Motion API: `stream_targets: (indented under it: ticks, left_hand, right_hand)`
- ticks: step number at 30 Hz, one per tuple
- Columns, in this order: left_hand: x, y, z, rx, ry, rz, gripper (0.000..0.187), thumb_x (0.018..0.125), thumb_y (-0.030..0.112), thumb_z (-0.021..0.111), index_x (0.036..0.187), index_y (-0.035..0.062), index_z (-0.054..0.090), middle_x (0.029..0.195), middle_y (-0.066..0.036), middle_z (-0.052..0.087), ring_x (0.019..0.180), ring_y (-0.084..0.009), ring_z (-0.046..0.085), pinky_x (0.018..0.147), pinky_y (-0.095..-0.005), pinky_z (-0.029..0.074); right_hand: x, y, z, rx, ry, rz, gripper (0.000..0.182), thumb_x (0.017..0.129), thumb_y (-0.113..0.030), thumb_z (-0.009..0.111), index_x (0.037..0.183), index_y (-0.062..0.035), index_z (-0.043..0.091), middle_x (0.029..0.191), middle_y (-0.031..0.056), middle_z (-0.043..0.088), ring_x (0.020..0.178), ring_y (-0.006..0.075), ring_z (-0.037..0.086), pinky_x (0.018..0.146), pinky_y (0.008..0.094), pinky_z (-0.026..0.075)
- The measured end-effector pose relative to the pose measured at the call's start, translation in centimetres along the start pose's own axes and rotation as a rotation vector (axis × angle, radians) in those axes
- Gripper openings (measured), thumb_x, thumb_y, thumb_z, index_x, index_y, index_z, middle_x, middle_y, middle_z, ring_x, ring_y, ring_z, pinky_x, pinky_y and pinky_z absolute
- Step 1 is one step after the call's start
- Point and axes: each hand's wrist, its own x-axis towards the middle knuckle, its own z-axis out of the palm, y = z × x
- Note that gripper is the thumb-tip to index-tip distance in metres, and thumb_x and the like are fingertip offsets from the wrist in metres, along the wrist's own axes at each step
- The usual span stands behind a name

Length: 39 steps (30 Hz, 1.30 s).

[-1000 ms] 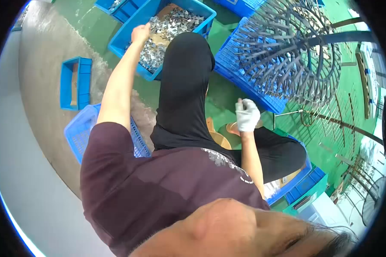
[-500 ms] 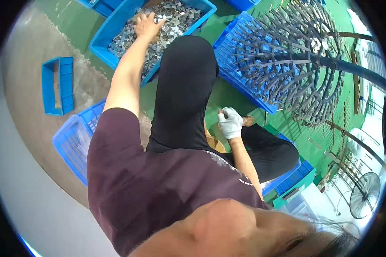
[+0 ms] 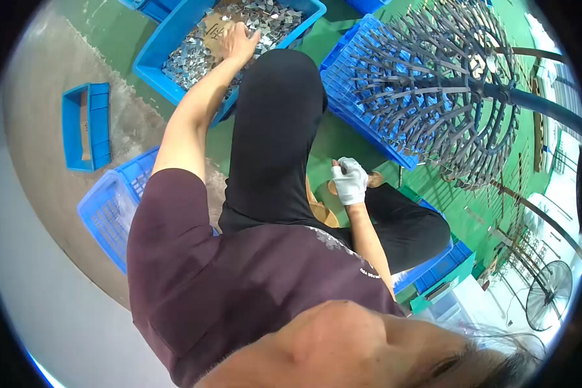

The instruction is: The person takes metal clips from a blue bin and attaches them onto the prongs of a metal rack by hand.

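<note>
My bare left hand (image 3: 239, 45) reaches into a large blue bin (image 3: 155, 64). Its fingers are bent down and somewhat apart, over a brown cardboard patch (image 3: 213, 31) with dark markings. Small shiny flat metal pieces (image 3: 191, 61) lie around it, and no piece shows clearly in the fingers. My right hand (image 3: 350, 181), in a white glove with bare fingertips, is closed above my folded right leg. What it grips, if anything, is hidden. A yellowish rounded object (image 3: 323, 212) shows partly between my legs.
To the right stands a rack of many curved dark metal arms (image 3: 446, 97), over a blue crate (image 3: 349, 71). A small blue bin (image 3: 99, 129) and a blue basket (image 3: 103, 207) are at the left. A fan (image 3: 549, 294) stands far right.
My left hand has moved right and slightly nearer within the bin. Metal pieces have shifted, exposing the cardboard patch. The gloved right hand stays nearly in place.
</note>
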Motion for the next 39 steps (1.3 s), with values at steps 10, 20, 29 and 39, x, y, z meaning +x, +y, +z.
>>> stream_targets:
  ticks: [10,20,29,39]
  left_hand:
    - [-4.1,2.2,-2.9,0.225,-0.187,0.025,0.071,0.078,0.068,0.059,0.132,0.0222,0.054,0.134,-0.010,0.051,0.123,-0.0361,0.047,0.097,-0.0498,0.043]
    - [1.2,-4.7,-3.1,-0.969,0.022,-0.519,0.034,0.085,0.041,0.062,0.102,0.0126,0.068,0.092,-0.007,0.071,0.078,-0.0235,0.067,0.069,-0.0366,0.052]
    - [-1.2,-6.8,-10.1,-2.066,-0.509,-0.649,0.051,0.093,0.046,0.050,0.125,0.0068,0.051,0.128,-0.026,0.054,0.111,-0.0422,0.058,0.083,-0.0487,0.055]
    - [-1.6,-6.5,-9.4,-1.764,-0.171,-0.886,0.031,0.088,0.037,0.059,0.095,0.0074,0.057,0.092,-0.017,0.065,0.078,-0.0375,0.064,0.069,-0.0551,0.057]
  right_hand:
    - [-0.1,0.4,-0.2,0.058,0.051,0.036,0.015,0.079,-0.020,0.070,0.077,-0.0059,0.067,0.075,0.0111,0.065,0.068,0.0295,0.064,0.064,0.0382,0.051]
    - [-0.3,1.2,-1.1,0.100,0.170,-0.014,0.012,0.078,-0.016,0.070,0.075,-0.0053,0.066,0.070,0.0106,0.062,0.066,0.0293,0.062,0.063,0.0378,0.049]
    - [-0.6,0.7,-1.0,0.180,0.151,0.028,0.013,0.078,-0.018,0.072,0.080,-0.0051,0.069,0.075,0.0110,0.066,0.068,0.0279,0.065,0.064,0.0357,0.051]
    - [-1.2,0.9,-2.1,0.160,0.147,-0.001,0.015,0.078,-0.019,0.072,0.078,-0.0048,0.069,0.074,0.0114,0.065,0.066,0.0277,0.063,0.063,0.0360,0.050]
